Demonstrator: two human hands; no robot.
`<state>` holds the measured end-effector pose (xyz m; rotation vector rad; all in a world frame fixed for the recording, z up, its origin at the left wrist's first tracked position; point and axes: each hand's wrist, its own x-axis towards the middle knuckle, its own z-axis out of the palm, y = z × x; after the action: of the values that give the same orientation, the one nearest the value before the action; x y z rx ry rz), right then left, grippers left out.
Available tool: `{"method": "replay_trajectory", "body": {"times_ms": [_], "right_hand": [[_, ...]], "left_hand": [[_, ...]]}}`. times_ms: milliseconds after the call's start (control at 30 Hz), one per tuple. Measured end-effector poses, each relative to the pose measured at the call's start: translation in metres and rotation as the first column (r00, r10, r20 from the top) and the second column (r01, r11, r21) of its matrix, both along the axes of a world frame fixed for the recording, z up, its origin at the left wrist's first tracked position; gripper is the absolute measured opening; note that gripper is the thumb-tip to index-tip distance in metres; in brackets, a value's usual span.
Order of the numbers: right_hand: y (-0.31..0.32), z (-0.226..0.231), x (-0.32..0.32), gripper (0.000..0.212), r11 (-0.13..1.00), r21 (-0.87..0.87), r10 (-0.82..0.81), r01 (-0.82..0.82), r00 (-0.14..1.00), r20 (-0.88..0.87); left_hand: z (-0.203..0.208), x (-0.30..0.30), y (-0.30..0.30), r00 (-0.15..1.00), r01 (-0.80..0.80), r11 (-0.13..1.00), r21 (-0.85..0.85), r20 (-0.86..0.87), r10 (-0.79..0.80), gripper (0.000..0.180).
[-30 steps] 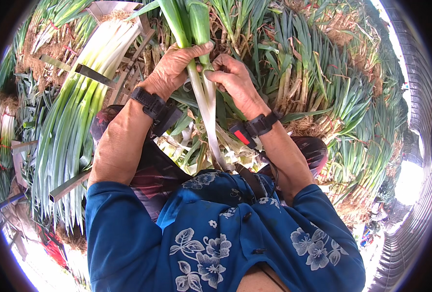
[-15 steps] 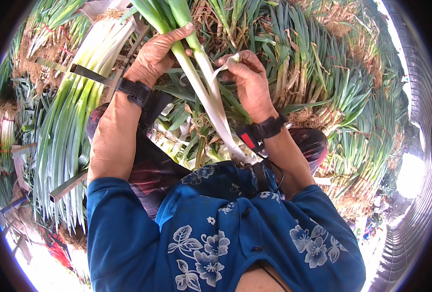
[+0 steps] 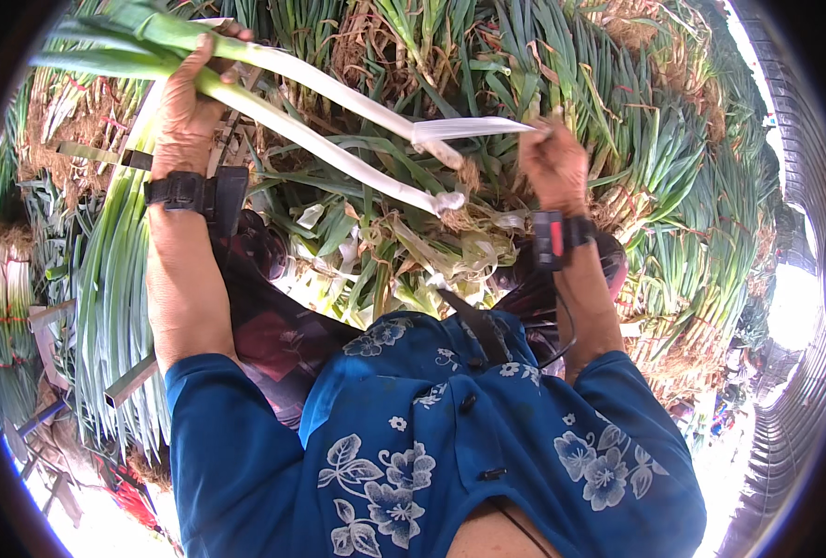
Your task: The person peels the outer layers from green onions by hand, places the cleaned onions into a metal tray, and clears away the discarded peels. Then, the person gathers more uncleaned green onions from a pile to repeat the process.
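Two long green onions with white shanks are gripped by my left hand [image 3: 188,116] at the upper left, its fingers wrapped round them where the green starts. The upper onion [image 3: 329,86] and the lower onion [image 3: 315,144] slant down to the right, their root ends apart in the air. From near the root of the upper one, a thin white strip of outer skin [image 3: 478,126] stretches out taut. Its far end is pinched in my right hand [image 3: 554,167], which is slightly blurred.
Peeled onions [image 3: 111,288] lie in a thick row at the left across a metal frame, whose square bar end [image 3: 126,381] sticks out. Unpeeled onions [image 3: 683,223] are heaped ahead and to the right. Loose peelings [image 3: 404,251] lie between my knees. A ribbed wall [image 3: 799,372] curves along the right.
My left hand has moved left with the onions, which now lie flatter with their roots raised from my lap. My right hand has moved right, drawing the skin strip out toward the root end.
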<state>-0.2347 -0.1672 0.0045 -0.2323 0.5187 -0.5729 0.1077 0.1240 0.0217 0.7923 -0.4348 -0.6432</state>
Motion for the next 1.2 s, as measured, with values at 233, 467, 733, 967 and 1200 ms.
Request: {"method": "replay_trajectory", "body": {"times_ms": [233,467,733,967,1200], "right_hand": [[-0.157,-0.064,-0.183,0.013,0.827,0.129,-0.487,0.547,0.812,-0.320],[-0.026,-0.008,-0.030,0.039,0.273,-0.717,0.018,-0.641,0.749,-0.662],[0.069,-0.012,0.079,0.065,0.628,-0.398,0.739,-0.669,0.673,0.033],[0.099,0.005,0.084,0.063,0.874,-0.186,0.480,-0.448,0.741,0.470],[0.097,0.038,0.100,0.040,0.826,-0.329,0.507,-0.457,0.858,0.082]], "left_hand": [[-0.003,0.030,0.032,0.964,-0.239,0.970,-0.037,-0.130,0.232,0.024],[-0.002,0.022,0.034,0.965,-0.229,0.972,-0.056,-0.145,0.219,0.020],[-0.012,0.027,0.045,0.894,-0.331,0.935,-0.129,-0.360,0.267,0.021],[0.004,0.006,0.033,0.949,-0.227,0.912,-0.342,-0.288,0.128,0.040],[0.017,-0.007,0.031,0.981,-0.075,0.885,-0.460,-0.193,-0.018,0.045]]}}
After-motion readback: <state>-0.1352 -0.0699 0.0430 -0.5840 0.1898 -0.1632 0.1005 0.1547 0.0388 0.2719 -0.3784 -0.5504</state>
